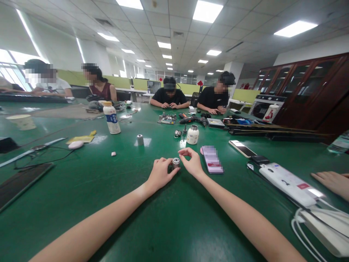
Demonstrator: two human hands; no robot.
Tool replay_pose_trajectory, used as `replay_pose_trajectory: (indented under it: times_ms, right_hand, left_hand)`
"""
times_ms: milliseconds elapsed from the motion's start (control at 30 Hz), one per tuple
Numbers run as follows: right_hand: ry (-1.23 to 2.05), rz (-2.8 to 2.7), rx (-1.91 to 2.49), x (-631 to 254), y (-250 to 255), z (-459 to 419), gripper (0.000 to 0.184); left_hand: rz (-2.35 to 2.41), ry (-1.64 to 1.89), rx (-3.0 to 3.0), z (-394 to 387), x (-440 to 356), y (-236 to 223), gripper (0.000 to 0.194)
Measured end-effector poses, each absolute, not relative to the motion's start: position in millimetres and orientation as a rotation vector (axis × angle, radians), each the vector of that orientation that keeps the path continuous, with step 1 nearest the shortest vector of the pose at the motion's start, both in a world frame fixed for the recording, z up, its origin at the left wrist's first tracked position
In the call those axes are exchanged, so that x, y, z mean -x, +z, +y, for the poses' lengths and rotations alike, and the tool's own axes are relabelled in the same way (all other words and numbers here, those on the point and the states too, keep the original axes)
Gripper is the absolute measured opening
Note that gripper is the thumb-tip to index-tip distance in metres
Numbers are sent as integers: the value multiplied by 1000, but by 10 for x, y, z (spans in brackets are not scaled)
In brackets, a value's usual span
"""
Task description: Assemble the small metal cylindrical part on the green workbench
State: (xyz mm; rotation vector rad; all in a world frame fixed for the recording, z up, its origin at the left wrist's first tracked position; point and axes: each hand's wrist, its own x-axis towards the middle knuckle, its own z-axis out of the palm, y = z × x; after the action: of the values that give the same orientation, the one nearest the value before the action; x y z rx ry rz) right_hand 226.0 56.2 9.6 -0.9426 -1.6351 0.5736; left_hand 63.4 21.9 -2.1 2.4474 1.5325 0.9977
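My left hand (pixel 161 171) grips a small silver metal cylinder (pixel 176 163) between thumb and fingers, upright at the tabletop. Its round top shows dark holes, like the end of a small motor. Just to its right, my right hand (pixel 192 162) is bent in a pinch, thumb tip and fingertips close together near the cylinder's top. Whether something tiny sits between those fingertips is too small to tell. A similar silver cylinder (pixel 140 140) stands on the table, farther off to the left. Close to my right hand lies a phone (pixel 212 159) with its screen lit.
The green table (pixel 152 222) bears a cream jar (pixel 192 135), a labelled bottle (pixel 111 118), a circuit board (pixel 167 119) and a power drill (pixel 192 119). Cables and a white power bank (pixel 290 183) lie at right, near another person's hand (pixel 332 182). Several people sit around.
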Motion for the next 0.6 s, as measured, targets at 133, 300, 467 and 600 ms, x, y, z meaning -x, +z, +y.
replay_pose_trajectory:
  times_ms: [133,300,467,600]
  right_hand:
    - [587,-1732,867,-2133,197,434,15]
    - [500,-1869,872,-2117,217,373,18]
    - [441,-1872,884,-2178,291,391,20]
    - [520,-1917,900,-2194,321,392,20]
  left_hand:
    - [1546,997,-2468,244,-625,-54,27]
    - [1573,988,-2471,263,-626,-88,26]
    - [1543,1001,-2493,258,-628,-84,29]
    - [1549,1003,-2493,256,-624,-82,29]
